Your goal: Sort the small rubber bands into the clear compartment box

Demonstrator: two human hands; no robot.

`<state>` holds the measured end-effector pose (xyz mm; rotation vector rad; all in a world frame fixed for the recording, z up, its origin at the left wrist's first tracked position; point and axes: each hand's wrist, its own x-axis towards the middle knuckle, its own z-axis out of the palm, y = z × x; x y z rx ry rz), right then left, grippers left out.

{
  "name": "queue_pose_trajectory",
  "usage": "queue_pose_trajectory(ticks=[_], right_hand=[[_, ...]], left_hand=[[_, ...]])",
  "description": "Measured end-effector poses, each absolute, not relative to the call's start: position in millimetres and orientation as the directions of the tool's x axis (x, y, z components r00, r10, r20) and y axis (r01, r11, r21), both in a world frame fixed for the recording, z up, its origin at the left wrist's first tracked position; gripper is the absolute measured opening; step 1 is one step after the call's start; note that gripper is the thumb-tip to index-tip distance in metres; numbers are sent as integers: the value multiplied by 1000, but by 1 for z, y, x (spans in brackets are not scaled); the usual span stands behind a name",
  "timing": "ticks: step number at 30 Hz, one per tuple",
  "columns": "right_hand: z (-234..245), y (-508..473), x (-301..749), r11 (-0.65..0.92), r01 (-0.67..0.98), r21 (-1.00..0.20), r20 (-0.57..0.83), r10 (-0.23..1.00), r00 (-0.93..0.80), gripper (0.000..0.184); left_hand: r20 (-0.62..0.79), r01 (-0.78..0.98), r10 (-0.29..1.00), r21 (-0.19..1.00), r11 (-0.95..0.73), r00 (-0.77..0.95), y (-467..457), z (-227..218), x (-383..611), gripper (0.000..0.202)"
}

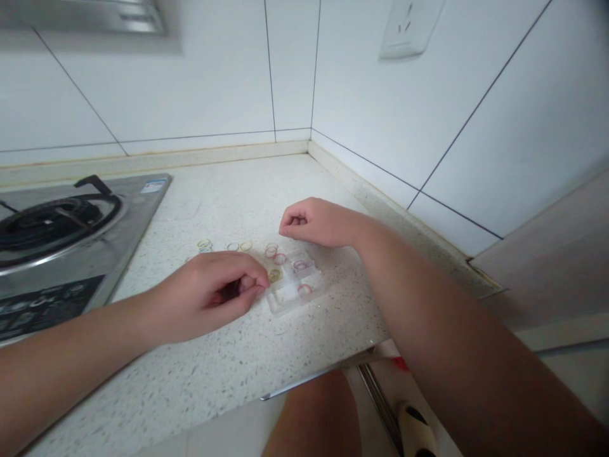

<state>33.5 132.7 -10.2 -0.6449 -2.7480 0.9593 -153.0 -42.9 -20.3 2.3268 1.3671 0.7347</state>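
A small clear plastic box with compartments lies on the counter, with coloured rings inside. Among them are a yellow ring, a purple ring and a red ring. At the box's left edge, my left hand is closed, thumb and forefinger pinched on the wall. My right hand is closed behind the box, its fingers curled; whatever they hold is hidden. Loose rings lie beyond the box: pinkish-red rings, a pale yellow ring and a grey ring.
More thin rings lie beyond my left hand. A gas stove with a black burner takes up the left side. Tiled walls meet behind the speckled counter, with a wall socket above. My knee is below the front edge.
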Motion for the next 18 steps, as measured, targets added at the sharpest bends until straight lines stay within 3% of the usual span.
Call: queue_pose_trajectory(ticks=[14,18], right_hand=[[-15,136,33,663,329,-673,73,501,-862,30],[-19,140,33,660,317,-681,93,508,-856,30]], left_hand=[[278,715,878,510,-478,390,-41,-20,-151,8],[279,724,872,487,-489,402,-40,-19,-150,22]])
